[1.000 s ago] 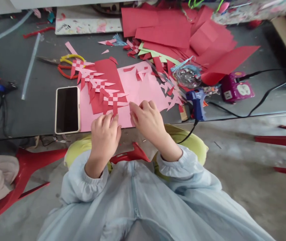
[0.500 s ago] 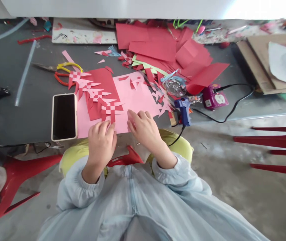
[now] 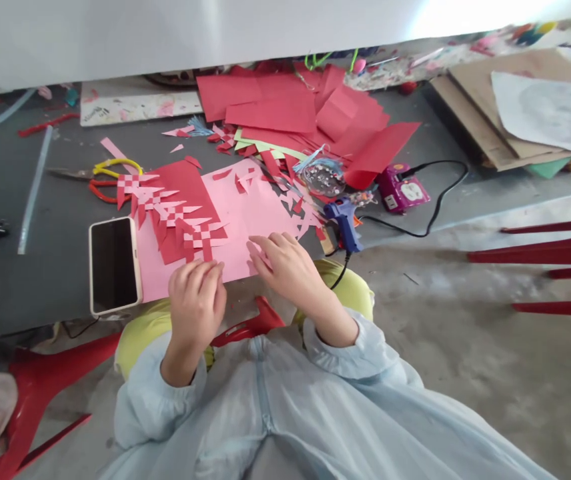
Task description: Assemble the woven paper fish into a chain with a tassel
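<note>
My left hand [image 3: 196, 297] rests at the near edge of the pink sheet [image 3: 243, 223], fingers loosely bent and nothing visible in them. Its fingertips are just below the red strips of a woven red-and-pink paper piece [image 3: 204, 235]. Over the right part of that sheet's near edge lies my right hand [image 3: 285, 263], thumb and fingers apart and holding nothing. Several similar woven pieces with pointed ends run in a slanting row across a red sheet [image 3: 178, 180]. What lies directly under my fingertips is hidden.
Left of the sheet lies a phone [image 3: 114, 265]; beyond it are scissors [image 3: 115, 175] with yellow and red handles. At right are a blue glue gun [image 3: 344, 223], its cord and a purple box [image 3: 403, 189]. Red paper [image 3: 270, 110] is heaped behind, with cardboard [image 3: 470, 110] at far right.
The camera view has tilted and shifted, so the table's things appear lower and further left. Both hands stay at nearly the same place by the pink sheet; the woven pieces look unchanged.
</note>
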Demonstrator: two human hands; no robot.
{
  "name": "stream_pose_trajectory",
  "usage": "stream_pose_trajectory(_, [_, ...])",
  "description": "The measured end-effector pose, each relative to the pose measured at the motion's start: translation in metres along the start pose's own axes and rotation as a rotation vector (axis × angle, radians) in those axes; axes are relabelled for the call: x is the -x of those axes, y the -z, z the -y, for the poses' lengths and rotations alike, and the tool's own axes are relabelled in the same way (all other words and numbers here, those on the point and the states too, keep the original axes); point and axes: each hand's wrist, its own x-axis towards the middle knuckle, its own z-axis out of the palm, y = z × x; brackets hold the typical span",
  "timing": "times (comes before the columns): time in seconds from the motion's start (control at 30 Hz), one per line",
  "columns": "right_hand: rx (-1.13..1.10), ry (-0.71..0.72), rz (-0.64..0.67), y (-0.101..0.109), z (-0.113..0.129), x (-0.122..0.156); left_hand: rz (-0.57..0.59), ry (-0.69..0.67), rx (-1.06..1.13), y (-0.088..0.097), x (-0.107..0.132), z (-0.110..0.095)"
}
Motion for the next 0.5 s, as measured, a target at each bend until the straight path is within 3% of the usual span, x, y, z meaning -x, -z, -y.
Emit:
stream_pose_trajectory(0.3, [-0.047,0.025,0.126,0.028,-0.019,0.032,0.007,-0.143,0.082,-0.006,-0.019,-0.021])
stream_pose_trajectory(0.5, [-0.143,-0.127,0.170,0.051,-0.050,0.066,0.028,-0.091,0.116,-0.013,-0.025,-0.033])
